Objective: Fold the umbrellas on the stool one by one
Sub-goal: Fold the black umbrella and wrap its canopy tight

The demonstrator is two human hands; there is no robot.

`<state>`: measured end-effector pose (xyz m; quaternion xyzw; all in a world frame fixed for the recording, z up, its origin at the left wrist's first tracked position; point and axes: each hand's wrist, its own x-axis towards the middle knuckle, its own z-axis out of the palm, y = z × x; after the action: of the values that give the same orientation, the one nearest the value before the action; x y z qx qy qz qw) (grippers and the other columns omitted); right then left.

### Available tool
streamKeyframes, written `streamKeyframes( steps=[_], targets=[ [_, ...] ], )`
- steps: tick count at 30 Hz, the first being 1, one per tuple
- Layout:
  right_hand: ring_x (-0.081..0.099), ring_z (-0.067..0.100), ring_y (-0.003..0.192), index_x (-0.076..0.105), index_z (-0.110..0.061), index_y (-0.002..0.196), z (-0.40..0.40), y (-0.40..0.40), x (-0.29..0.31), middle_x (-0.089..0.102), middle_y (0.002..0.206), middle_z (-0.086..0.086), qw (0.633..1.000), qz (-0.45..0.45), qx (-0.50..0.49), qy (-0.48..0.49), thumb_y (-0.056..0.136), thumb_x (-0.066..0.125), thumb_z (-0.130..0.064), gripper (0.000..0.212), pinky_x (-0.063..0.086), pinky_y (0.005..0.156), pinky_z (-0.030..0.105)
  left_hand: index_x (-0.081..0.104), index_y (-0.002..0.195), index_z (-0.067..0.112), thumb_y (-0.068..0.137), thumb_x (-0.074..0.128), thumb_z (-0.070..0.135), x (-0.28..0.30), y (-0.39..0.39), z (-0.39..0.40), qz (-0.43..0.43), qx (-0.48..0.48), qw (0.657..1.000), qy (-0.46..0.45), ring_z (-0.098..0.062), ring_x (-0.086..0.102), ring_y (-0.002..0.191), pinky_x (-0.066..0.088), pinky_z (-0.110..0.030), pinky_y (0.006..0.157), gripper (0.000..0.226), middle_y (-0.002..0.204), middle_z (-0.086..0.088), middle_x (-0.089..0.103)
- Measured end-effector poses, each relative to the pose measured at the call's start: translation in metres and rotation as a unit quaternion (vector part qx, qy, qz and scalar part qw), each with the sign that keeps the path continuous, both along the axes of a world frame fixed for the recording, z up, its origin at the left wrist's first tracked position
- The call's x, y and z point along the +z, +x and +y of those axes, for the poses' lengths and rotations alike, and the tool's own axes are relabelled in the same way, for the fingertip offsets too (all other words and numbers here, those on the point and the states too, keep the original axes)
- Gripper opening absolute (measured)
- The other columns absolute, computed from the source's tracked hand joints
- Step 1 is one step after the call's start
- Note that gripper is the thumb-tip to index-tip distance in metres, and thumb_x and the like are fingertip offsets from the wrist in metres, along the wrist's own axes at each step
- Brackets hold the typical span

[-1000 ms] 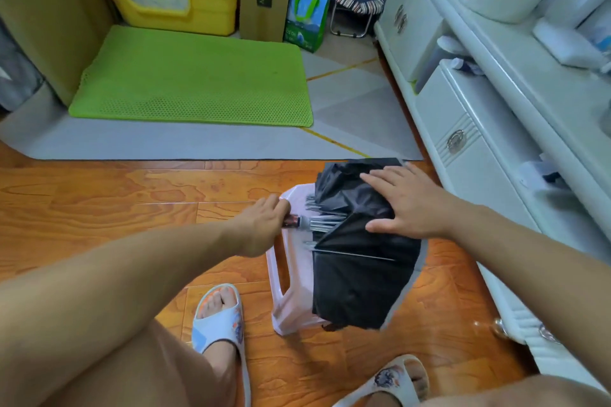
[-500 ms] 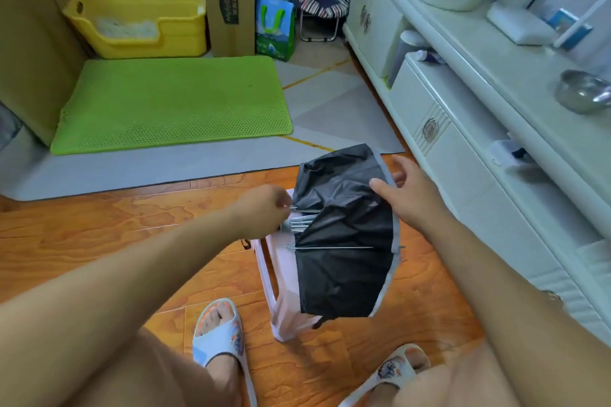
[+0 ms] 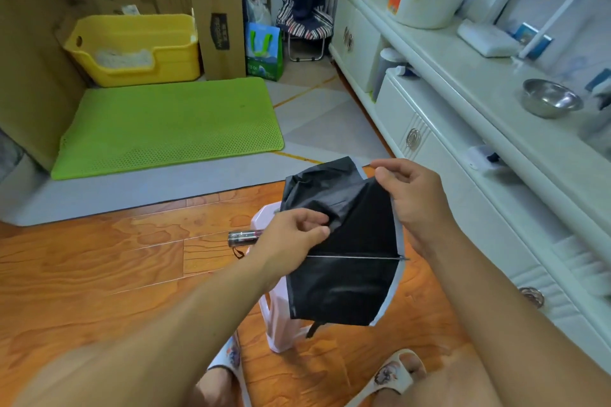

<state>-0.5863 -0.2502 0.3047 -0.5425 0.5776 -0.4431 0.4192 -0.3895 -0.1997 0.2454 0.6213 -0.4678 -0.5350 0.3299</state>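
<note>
Head view: above the pink stool, the left hand pinches a fold of the black umbrella, its handle poking out left of the stool. Beyond it, the right hand grips the canopy's far edge; the folding looks barely begun, panels still loose and unwrapped.

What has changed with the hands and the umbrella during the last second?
The right hand, which lay flat on the black umbrella, now pinches the canopy's far edge and lifts it. The left hand let go of the handle and now pinches a fold of cloth near the middle. The umbrella remains on the pink stool, still unfolded; the feet have hardly moved.
</note>
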Motion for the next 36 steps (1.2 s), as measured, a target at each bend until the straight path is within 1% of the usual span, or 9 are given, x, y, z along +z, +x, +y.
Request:
streamKeyframes(
  steps=[4,11,14,17,20,24,27,31,36],
  targets=[
    [0.07,0.013,0.107,0.078,-0.023,0.102,0.0,-0.007,0.003,0.077,0.104,-0.004,0.999,-0.013,0.032,0.015,0.099,0.064,-0.017,0.016,0.053,0.105,0.042,0.064,0.13,0.025,0.101,0.062,0.025,0.0,0.014,0.008,-0.012,-0.011,1.0,0.024,-0.008,0.066,0.096,0.048,-0.016,0.075,0.029,0.104,0.004,0.071],
    [0.069,0.012,0.108,0.077,-0.024,0.102,0.003,-0.008,-0.009,0.077,0.106,-0.004,0.999,0.003,0.032,0.014,0.1,0.061,-0.008,0.023,0.052,0.106,0.042,0.062,0.123,0.034,0.109,0.035,0.044,-0.002,0.017,0.008,-0.037,-0.125,0.984,0.121,-0.015,0.064,0.108,0.047,-0.031,0.087,0.032,0.122,0.004,0.068],
    [0.07,0.015,0.109,0.077,-0.021,0.104,0.003,-0.005,-0.009,0.077,0.107,0.0,0.999,-0.019,0.034,0.008,0.1,0.06,-0.004,0.025,0.051,0.107,0.043,0.022,0.156,0.048,0.107,0.035,0.045,-0.006,0.016,0.005,-0.051,-0.144,0.981,0.122,-0.016,0.062,0.115,0.037,-0.03,0.092,0.051,0.141,0.002,0.058],
    [0.066,0.017,0.119,0.077,-0.024,0.107,0.0,-0.004,-0.012,0.074,0.118,0.001,0.997,-0.036,0.061,0.018,0.099,0.058,0.0,0.031,0.049,0.11,0.045,-0.004,0.148,0.068,0.101,0.041,0.055,-0.012,0.017,-0.001,-0.022,-0.124,0.987,0.098,-0.021,0.069,0.109,0.045,-0.04,0.104,0.067,0.14,0.007,0.06],
    [0.058,0.024,0.131,0.076,-0.03,0.114,-0.002,-0.006,-0.014,0.07,0.128,0.002,0.994,-0.041,0.094,0.027,0.099,0.06,-0.001,0.037,0.045,0.112,0.051,-0.012,0.148,0.065,0.104,0.042,0.048,-0.012,0.017,-0.007,0.029,-0.087,0.993,0.078,-0.022,0.075,0.097,0.059,-0.044,0.092,0.071,0.137,0.012,0.061],
    [0.068,0.029,0.115,0.077,-0.019,0.107,0.0,-0.007,-0.006,0.076,0.111,0.008,0.989,-0.059,0.111,0.073,0.097,0.064,-0.007,0.021,0.053,0.103,0.05,0.022,0.154,0.051,0.104,0.052,0.034,-0.007,0.021,-0.014,-0.027,-0.044,0.998,-0.035,-0.015,0.068,0.084,0.057,-0.033,0.082,0.061,0.109,0.006,0.066],
    [0.071,0.028,0.107,0.079,-0.021,0.097,0.002,-0.009,-0.006,0.077,0.103,0.008,0.988,-0.017,0.127,0.081,0.093,0.071,-0.016,0.01,0.052,0.102,0.055,0.068,0.118,0.03,0.101,0.061,0.023,-0.004,0.029,-0.021,-0.069,-0.01,0.991,-0.111,-0.011,0.052,0.067,0.045,-0.023,0.062,0.02,0.077,0.002,0.055],
    [0.069,0.025,0.113,0.078,-0.022,0.1,0.002,-0.009,-0.009,0.076,0.107,0.003,0.992,0.006,0.103,0.071,0.094,0.07,-0.014,0.012,0.05,0.105,0.055,0.065,0.093,0.015,0.101,0.058,0.014,0.002,0.032,-0.025,-0.052,0.082,0.991,-0.089,-0.015,0.061,0.065,0.045,-0.025,0.054,0.011,0.075,-0.004,0.062],
    [0.067,0.023,0.114,0.076,-0.023,0.1,0.0,-0.007,-0.007,0.075,0.109,0.003,0.996,-0.025,0.056,0.067,0.096,0.067,-0.013,0.014,0.05,0.106,0.053,0.068,0.115,0.027,0.094,0.055,0.063,0.007,0.017,-0.006,-0.014,-0.027,0.999,0.026,-0.01,0.063,0.106,0.05,-0.034,0.094,0.044,0.113,0.011,0.069]
  ],
)
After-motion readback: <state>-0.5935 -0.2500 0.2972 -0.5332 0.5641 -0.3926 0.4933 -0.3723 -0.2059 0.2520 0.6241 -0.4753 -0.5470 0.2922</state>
